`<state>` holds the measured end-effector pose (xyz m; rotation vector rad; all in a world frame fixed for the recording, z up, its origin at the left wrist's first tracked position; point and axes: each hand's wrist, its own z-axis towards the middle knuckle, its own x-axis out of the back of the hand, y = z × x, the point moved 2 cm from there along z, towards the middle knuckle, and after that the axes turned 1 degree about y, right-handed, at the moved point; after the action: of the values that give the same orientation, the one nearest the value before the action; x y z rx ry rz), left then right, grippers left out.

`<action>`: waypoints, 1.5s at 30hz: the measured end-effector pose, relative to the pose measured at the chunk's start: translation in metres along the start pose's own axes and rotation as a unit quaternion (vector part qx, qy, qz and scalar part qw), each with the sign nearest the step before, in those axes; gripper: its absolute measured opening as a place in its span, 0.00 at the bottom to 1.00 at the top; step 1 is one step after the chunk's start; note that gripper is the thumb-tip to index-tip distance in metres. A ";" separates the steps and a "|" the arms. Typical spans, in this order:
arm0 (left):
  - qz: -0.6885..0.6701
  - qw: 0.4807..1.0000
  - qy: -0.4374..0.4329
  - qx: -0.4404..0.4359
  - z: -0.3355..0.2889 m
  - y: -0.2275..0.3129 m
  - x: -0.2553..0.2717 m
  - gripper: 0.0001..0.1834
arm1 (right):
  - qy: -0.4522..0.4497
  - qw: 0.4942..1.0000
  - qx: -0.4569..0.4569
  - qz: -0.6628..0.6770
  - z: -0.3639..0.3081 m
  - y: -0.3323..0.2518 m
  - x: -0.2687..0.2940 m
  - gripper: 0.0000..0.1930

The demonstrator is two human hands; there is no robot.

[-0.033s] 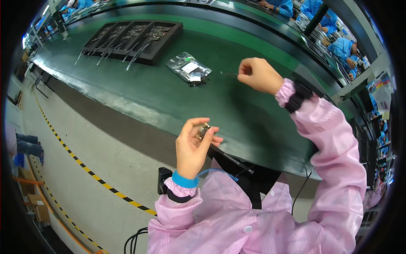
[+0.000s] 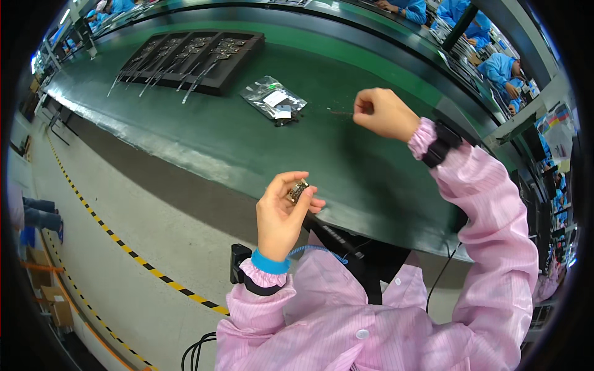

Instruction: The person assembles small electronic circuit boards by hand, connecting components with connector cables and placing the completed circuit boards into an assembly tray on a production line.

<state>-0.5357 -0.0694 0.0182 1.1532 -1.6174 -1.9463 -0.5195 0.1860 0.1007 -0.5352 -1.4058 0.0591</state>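
My left hand (image 2: 281, 213) pinches a small circuit board (image 2: 298, 190) between thumb and fingers, just above the near edge of the green work table (image 2: 247, 154). Farther out, my right hand (image 2: 385, 112) is raised over the table with its fingertips closed together. Whatever they hold, if anything, is too small to make out. Faint tiny specks and a thin reddish line (image 2: 340, 112) show just left of those fingertips. A shiny, see-through anti-static bag (image 2: 272, 99) with white labels lies left of my right hand, and small dark parts (image 2: 286, 119) lie at its near corner.
A black foam tray (image 2: 232, 77) at the far left holds several circuit boards with long flat strips hanging over its edge. A blue coiled cord (image 2: 318, 248) runs from my left wristband. Co-workers in blue (image 2: 500, 73) sit beyond the table. Yellow-black tape (image 2: 148, 267) marks the floor.
My right hand has shifted slightly to the right, still pinched. My left hand keeps its hold on the circuit board, nearly unmoved.
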 end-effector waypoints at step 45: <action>0.001 0.980 -0.187 0.071 -0.036 0.001 -0.078 0.09 | -0.020 0.994 0.103 -0.030 -0.219 -0.067 0.045 0.05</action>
<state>-0.4613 -0.0375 0.0463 0.8672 -1.9703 -2.1739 -0.3227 0.0721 0.1531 -0.3223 -1.4338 0.1659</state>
